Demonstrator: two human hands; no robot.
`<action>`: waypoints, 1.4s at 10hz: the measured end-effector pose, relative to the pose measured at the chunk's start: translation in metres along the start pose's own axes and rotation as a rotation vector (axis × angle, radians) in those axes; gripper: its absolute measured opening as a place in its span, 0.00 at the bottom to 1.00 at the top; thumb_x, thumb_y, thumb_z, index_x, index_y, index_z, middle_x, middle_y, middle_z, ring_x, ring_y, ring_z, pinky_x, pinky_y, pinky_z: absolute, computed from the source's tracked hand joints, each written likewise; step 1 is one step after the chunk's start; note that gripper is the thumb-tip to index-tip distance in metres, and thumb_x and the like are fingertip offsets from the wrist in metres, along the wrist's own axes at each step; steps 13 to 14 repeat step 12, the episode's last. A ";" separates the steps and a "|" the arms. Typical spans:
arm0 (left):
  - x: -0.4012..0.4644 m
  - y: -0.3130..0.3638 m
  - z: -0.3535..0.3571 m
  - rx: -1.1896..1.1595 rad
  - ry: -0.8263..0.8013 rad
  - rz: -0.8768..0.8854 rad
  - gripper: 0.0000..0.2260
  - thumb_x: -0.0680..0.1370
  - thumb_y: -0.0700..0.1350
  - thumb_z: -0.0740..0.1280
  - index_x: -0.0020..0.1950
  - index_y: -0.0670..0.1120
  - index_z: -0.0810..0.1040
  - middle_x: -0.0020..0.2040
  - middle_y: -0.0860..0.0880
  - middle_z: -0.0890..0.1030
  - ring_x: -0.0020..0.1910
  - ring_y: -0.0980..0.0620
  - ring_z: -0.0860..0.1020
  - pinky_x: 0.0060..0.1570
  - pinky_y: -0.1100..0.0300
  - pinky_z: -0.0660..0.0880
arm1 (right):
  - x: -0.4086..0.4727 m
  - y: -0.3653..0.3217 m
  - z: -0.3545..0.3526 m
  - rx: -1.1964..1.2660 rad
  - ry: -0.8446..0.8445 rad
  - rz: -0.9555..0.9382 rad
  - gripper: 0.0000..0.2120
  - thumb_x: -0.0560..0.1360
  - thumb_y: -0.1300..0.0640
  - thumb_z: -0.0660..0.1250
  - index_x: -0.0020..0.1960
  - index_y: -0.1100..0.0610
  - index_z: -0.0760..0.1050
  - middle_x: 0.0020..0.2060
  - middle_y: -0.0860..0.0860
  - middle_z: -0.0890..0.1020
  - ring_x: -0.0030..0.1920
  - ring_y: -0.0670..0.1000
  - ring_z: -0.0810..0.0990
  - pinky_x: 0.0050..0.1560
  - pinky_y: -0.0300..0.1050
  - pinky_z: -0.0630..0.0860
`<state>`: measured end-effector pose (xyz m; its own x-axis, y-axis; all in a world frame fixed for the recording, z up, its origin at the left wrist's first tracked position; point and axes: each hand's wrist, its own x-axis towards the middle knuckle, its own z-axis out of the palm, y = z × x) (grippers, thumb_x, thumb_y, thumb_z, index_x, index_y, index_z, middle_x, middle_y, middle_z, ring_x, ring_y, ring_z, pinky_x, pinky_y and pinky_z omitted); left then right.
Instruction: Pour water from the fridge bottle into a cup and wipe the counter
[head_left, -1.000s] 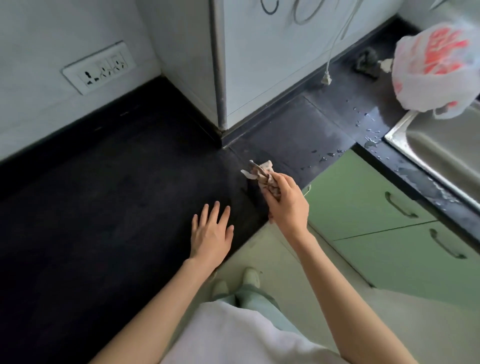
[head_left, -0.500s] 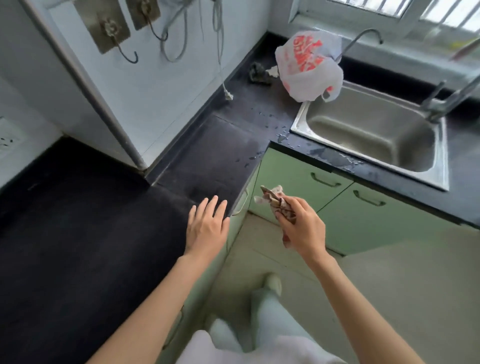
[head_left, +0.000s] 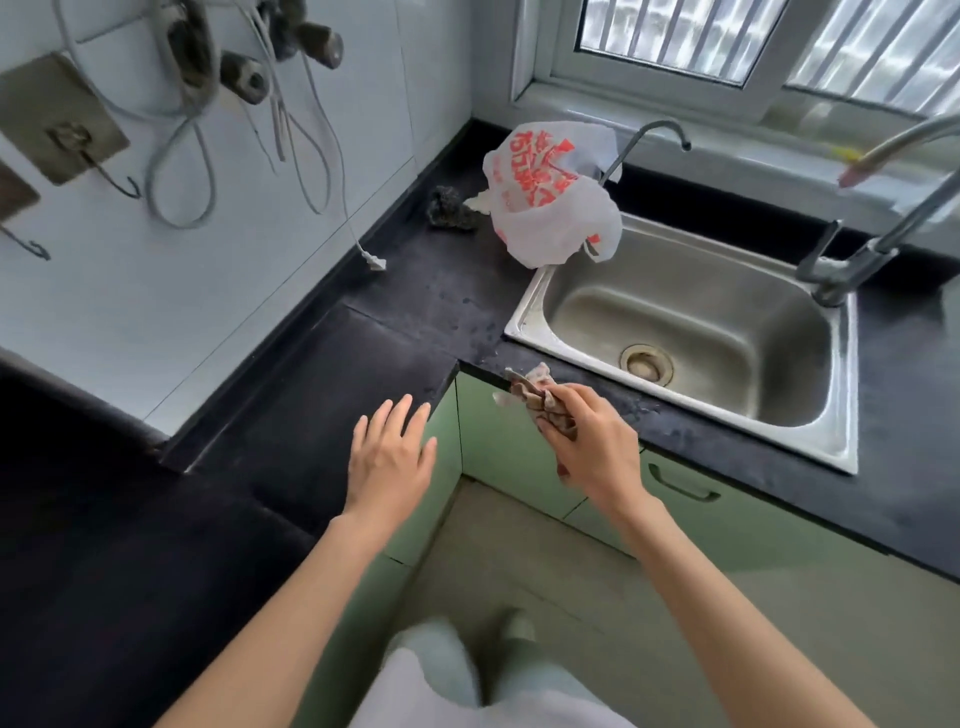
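The right hand (head_left: 592, 447) had the crumpled cloth (head_left: 540, 397) bunched tight in its fingers, held just above the front edge of the dark counter (head_left: 311, 395), right by the near left corner of the steel sink (head_left: 691, 332). The left hand (head_left: 389, 457) was flat and relaxed, fingers spread, gripping nothing, over the counter's inside corner; whether it actually touched the surface could not be told. No bottle and no cup showed anywhere in the shot, so the pouring part could not be checked from here. By the look of it, this was the wiping stage. Droplets (head_left: 467, 312) dotted the counter between the wall and the sink rim, and the strip in front of the sink looked damp too, so there was likely wiping left to do. A white plastic bag (head_left: 550, 208) with red print sat at the sink's far left corner, well clear of the hands.
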<state>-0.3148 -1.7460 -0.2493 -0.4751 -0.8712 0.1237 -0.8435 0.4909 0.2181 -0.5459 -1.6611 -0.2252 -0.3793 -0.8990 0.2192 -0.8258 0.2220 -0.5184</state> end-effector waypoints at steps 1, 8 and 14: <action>0.023 0.008 0.002 0.011 0.019 -0.024 0.18 0.78 0.46 0.66 0.67 0.43 0.75 0.66 0.41 0.76 0.66 0.40 0.73 0.64 0.39 0.69 | 0.035 0.007 -0.001 0.007 0.014 -0.044 0.17 0.74 0.47 0.70 0.61 0.47 0.76 0.57 0.43 0.80 0.53 0.50 0.79 0.42 0.45 0.76; 0.189 -0.024 0.035 0.014 -0.028 -0.108 0.20 0.77 0.46 0.68 0.68 0.43 0.74 0.67 0.41 0.75 0.67 0.40 0.73 0.64 0.40 0.71 | 0.242 0.024 0.088 -0.086 -0.140 -0.178 0.17 0.75 0.47 0.68 0.63 0.49 0.74 0.57 0.45 0.78 0.52 0.53 0.78 0.39 0.46 0.75; 0.186 -0.014 0.055 -0.016 -0.041 -0.155 0.20 0.77 0.47 0.67 0.68 0.43 0.74 0.68 0.41 0.75 0.68 0.40 0.72 0.65 0.40 0.69 | 0.231 0.042 0.119 -0.025 -0.367 -0.260 0.28 0.72 0.50 0.70 0.70 0.51 0.68 0.68 0.51 0.71 0.69 0.56 0.67 0.64 0.53 0.73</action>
